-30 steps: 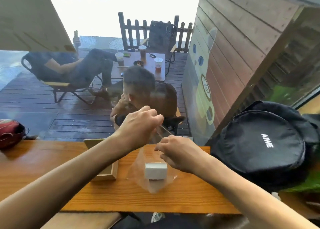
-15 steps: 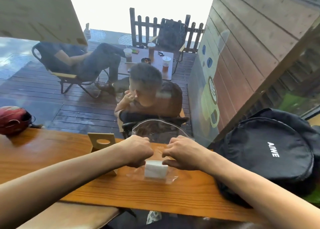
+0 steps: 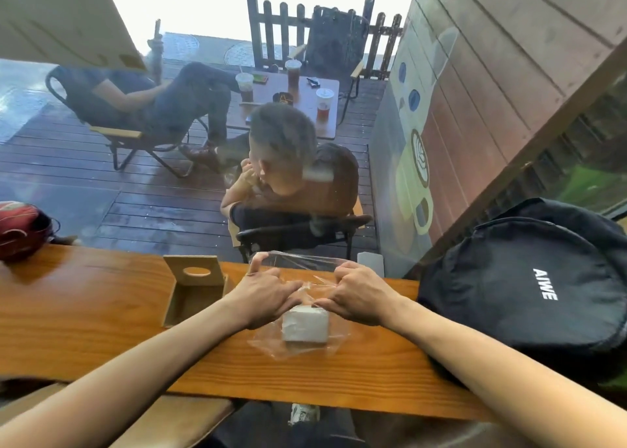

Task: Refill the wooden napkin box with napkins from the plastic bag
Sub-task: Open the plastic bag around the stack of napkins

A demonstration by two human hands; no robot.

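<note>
A clear plastic bag (image 3: 298, 344) lies on the wooden counter (image 3: 84, 312) with a white stack of napkins (image 3: 305, 323) inside it. My left hand (image 3: 268, 295) grips the bag's open mouth on the left side. My right hand (image 3: 359, 295) grips the mouth on the right, and the rim is stretched wide between them. The wooden napkin box (image 3: 195, 290) sits just left of my left hand, its lid with an oval hole standing up at the back, its inside showing no napkins.
A large black bag (image 3: 529, 295) marked AIWE takes up the counter's right end. A red helmet (image 3: 20, 230) rests at the far left. A glass window runs along the counter's far edge; people sit at a table outside.
Both hands came down from above the counter to the bag's mouth and pulled it open wider. The camera tilted down and closer.
</note>
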